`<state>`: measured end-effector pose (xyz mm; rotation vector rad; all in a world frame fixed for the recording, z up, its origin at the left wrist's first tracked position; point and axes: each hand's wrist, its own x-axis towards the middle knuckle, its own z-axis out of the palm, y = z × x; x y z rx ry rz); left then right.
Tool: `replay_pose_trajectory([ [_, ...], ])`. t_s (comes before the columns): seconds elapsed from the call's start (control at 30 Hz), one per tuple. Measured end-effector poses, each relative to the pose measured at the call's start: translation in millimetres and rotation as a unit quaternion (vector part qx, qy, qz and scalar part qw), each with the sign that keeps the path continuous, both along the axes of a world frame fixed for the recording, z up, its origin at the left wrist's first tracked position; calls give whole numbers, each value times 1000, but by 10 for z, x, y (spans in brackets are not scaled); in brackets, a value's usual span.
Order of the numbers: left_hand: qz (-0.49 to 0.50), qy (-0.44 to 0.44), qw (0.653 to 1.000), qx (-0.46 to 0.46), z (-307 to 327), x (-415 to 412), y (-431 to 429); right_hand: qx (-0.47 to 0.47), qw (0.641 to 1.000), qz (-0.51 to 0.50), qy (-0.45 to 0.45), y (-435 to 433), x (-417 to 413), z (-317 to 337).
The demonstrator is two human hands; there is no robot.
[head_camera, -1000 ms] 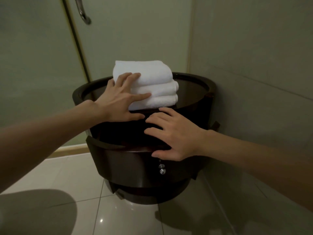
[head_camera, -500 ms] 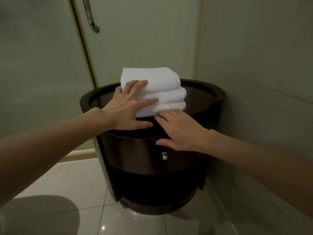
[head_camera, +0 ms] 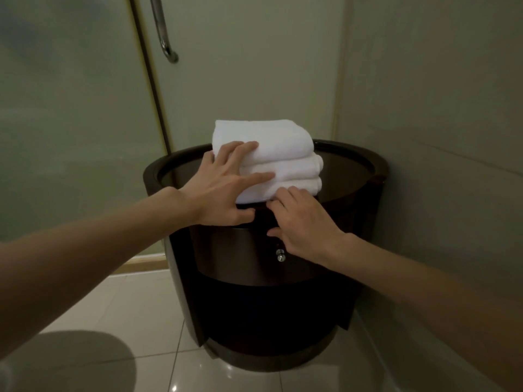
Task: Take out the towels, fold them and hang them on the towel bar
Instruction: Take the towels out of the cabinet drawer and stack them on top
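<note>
Three folded white towels [head_camera: 283,154] lie stacked on top of a dark round cabinet [head_camera: 353,162] in the corner. My left hand [head_camera: 226,188] lies spread against the stack's front left side, with its fingers over the top two towels and its thumb on the cabinet rim. My right hand [head_camera: 302,222] rests on the cabinet's front edge, and its fingertips touch the lower edge of the bottom towel. Neither hand has closed around a towel. No towel bar is in view.
The cabinet drawer with its small shiny knob [head_camera: 280,254] sits flush below my right hand. A frosted glass door with a metal handle [head_camera: 165,35] stands behind on the left, and a wall [head_camera: 438,108] is close on the right. Glossy floor tiles [head_camera: 135,306] lie below.
The drawer that stuck out a second ago is now flush. My right hand has moved up from the drawer front to the bottom towel's edge. My left hand stays on the stack.
</note>
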<state>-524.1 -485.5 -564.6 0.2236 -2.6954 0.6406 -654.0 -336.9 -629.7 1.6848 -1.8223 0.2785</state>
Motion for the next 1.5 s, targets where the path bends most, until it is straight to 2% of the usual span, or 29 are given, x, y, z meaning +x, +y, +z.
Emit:
replay_pose_trajectory([
  [0.2, 0, -3, 1000, -3, -6, 10, 3, -27, 999, -30, -8, -70, 44, -76],
  [0.47, -2, -12, 1000, -13, -41, 23, -81, -13, 1000, -19, -16, 10, 73, -55],
  [0.6, 0, 3, 1000, -12, -13, -12, -127, -52, 998, 21, 16, 116, -12, 163],
  [0.67, 8, 20, 999, -34, -13, -43, -125, -71, 997, 10, 35, 127, -96, 333],
  [0.8, 40, 49, 995, -72, -7, -157, -92, 6, 995, -66, 72, 60, -266, 681],
  [0.97, 56, 49, 995, -64, 14, -261, -101, 82, 984, -114, 108, -96, -389, 734],
  [1.17, 82, 24, 994, -73, 112, -336, -115, 84, 981, -136, 106, -267, -386, 749],
  [1.3, 113, 19, 991, -71, 98, -453, -142, 66, 987, -117, 92, -357, -439, 717],
  [1.5, 122, 69, 990, -25, 33, -551, -266, 24, 992, -95, 82, -486, -452, 658],
])
